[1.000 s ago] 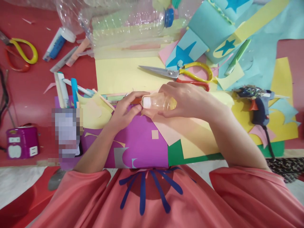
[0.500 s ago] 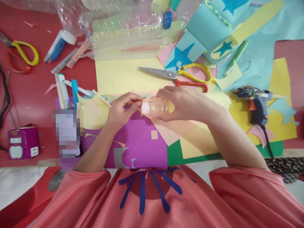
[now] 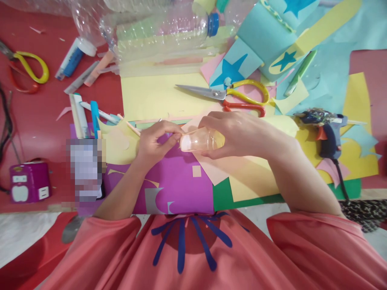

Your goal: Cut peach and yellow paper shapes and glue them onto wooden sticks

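My right hand (image 3: 229, 135) is wrapped round a small clear bottle (image 3: 201, 139) with a white cap and a yellowish base. The bottle lies sideways, its cap pointing left, and my palm hides part of the base. At the cap end, thumb and forefinger of my left hand (image 3: 160, 141) pinch a thin peach-coloured strip (image 3: 189, 132) that runs along the bottle's edge; whether it is paper or a band I cannot tell. Beneath both hands are purple paper (image 3: 181, 177) and peach paper (image 3: 216, 171).
Yellow-and-red scissors (image 3: 225, 94) lie just beyond my hands. A glue gun (image 3: 329, 137) is at the right, a blurred phone (image 3: 86, 169) at the left. Large clear plastic bottles (image 3: 160, 34) and a light-blue paper craft (image 3: 266, 40) stand behind.
The bottle has shifted slightly toward me and tilted, so more of its yellowish base shows. Both hands have moved a little with it, and the peach strip's edge is more visible.
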Tool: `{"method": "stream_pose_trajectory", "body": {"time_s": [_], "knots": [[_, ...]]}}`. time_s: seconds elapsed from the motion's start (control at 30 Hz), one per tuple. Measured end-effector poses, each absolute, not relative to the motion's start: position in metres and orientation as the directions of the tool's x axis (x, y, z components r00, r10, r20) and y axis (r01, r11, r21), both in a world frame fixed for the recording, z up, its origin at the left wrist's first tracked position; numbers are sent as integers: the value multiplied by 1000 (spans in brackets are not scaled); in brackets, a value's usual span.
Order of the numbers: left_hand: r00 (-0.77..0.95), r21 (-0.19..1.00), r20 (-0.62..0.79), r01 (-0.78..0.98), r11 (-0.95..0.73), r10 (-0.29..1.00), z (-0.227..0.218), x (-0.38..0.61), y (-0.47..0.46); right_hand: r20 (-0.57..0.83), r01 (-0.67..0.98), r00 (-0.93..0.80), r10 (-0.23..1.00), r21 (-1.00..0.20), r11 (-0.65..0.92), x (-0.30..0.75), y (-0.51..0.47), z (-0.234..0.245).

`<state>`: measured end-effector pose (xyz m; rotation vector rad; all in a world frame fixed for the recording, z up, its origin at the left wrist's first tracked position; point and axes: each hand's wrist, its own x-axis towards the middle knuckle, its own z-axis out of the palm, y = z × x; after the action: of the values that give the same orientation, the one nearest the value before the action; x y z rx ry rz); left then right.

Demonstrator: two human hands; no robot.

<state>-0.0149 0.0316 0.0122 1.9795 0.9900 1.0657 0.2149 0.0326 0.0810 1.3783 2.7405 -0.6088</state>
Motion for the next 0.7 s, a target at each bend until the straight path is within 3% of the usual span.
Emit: {"method": "stream_pose_trajectory", "body": {"time_s": [0.13,0.7], "knots": [[373,832,382,259,-491,845,9,-15,33,-177,774,-613,770,-331,540,215,32,82],[358,899,228,281,-337,906,1,-15,34,-197,812,-557,807,-331,480,222,34,94]]}}
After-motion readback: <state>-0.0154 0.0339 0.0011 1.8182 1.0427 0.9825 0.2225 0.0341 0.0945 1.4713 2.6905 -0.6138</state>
